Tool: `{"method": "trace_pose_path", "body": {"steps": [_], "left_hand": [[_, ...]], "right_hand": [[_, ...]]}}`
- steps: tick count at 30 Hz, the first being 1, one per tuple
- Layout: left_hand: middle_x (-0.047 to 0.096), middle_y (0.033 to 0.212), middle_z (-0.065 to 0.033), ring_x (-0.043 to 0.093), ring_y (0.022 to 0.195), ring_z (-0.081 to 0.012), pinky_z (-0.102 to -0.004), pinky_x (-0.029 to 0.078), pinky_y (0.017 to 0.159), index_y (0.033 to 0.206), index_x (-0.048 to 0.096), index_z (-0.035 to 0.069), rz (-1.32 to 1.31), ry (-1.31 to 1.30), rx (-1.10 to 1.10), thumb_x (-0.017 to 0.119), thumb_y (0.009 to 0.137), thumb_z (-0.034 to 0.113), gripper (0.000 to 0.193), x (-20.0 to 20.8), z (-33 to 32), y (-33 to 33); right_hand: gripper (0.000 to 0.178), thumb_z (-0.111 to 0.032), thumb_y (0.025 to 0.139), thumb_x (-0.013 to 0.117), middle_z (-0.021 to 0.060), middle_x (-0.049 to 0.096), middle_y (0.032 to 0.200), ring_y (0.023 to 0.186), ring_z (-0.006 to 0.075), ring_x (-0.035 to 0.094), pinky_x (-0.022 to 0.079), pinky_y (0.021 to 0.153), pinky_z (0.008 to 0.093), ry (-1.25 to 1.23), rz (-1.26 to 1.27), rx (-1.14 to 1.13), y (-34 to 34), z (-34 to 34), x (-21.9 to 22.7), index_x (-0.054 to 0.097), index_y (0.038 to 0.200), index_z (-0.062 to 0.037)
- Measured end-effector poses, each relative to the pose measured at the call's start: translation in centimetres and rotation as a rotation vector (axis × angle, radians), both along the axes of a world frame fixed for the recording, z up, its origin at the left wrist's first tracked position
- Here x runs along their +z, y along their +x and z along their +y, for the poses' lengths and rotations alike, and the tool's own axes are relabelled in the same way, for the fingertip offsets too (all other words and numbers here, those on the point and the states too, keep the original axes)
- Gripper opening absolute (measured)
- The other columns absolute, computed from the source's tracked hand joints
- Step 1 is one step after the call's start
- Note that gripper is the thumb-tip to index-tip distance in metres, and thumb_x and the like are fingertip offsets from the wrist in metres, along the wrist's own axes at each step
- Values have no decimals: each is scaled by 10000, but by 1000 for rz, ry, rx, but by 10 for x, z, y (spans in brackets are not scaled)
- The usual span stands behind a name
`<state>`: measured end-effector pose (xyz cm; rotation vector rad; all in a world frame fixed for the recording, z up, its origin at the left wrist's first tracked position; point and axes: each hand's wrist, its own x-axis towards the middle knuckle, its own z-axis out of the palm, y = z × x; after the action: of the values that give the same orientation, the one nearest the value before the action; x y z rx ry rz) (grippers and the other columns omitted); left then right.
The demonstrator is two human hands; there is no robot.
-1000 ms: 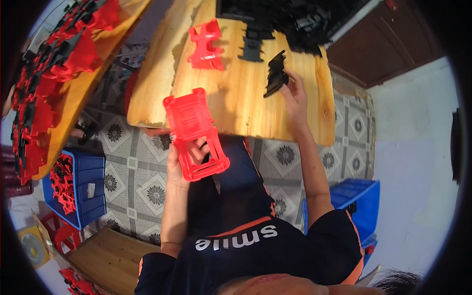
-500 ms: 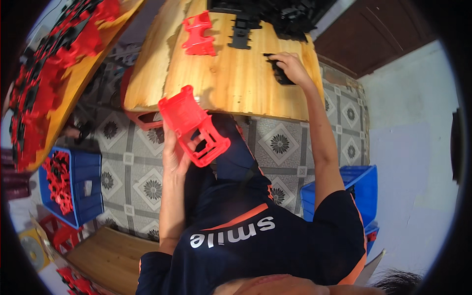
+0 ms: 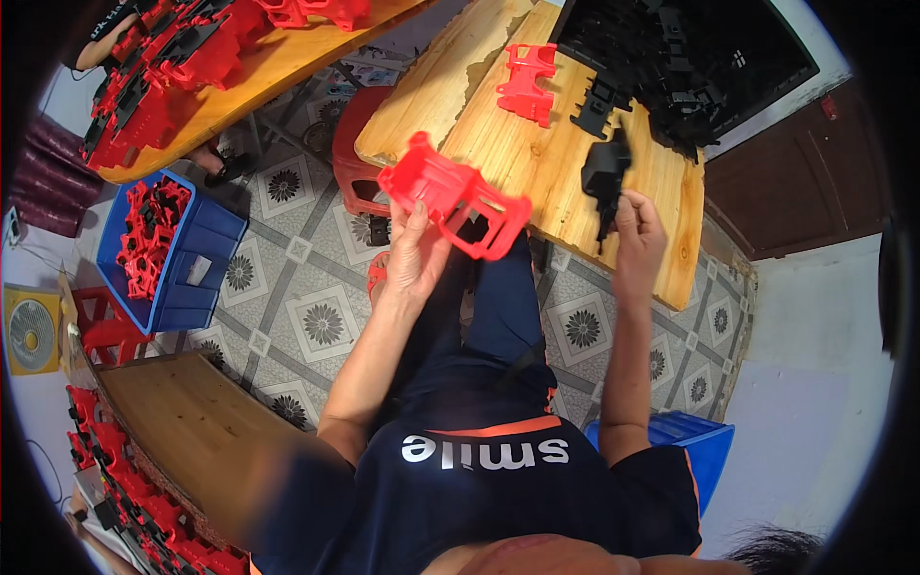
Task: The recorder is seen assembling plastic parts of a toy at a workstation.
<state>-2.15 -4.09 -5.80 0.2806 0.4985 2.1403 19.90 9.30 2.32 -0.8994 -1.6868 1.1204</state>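
Hands [image 3: 639,232] still full, red frame [image 3: 448,182], black part [image 3: 606,172] now less covered

I count one red frame [image 3: 441,180] in my left hand [image 3: 419,257], one black part [image 3: 604,171] in my right hand [image 3: 639,240], two blue bins [image 3: 216,238] at nine and four o'clock.
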Motion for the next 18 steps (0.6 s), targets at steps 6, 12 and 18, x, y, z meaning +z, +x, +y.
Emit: {"method": "trace_pose_path", "body": {"steps": [6,12,18], "left_hand": [[428,1363,-148,460,1263,-253,-409,391,1064,1382,225,133,306,-122,467,885,674,117,968,30,11,44],[281,1450,-275,360,1340,-399,-508,349,1072,1268,395,131,1131,156,472,874,616,459,874,-2,-17,49],[249,1509,-144,487,1238,-355,-440,539,882,1335,363,113,148,-131,-383,533,896,615,688,23,-54,36]], "right_hand": [[318,-291,1044,425,34,621,1139,951,133,615,506,801,276,-768,776,-80,-72,-39,-41,515,1270,-86],[307,-294,1044,404,63,612,1081,967,143,609,504,801,293,-380,598,-183,-82,-15,-34,543,1119,-31],[252,-250,1021,493,47,638,1071,904,97,569,455,835,247,-224,366,12,-63,-20,-25,584,1063,-19]]}}
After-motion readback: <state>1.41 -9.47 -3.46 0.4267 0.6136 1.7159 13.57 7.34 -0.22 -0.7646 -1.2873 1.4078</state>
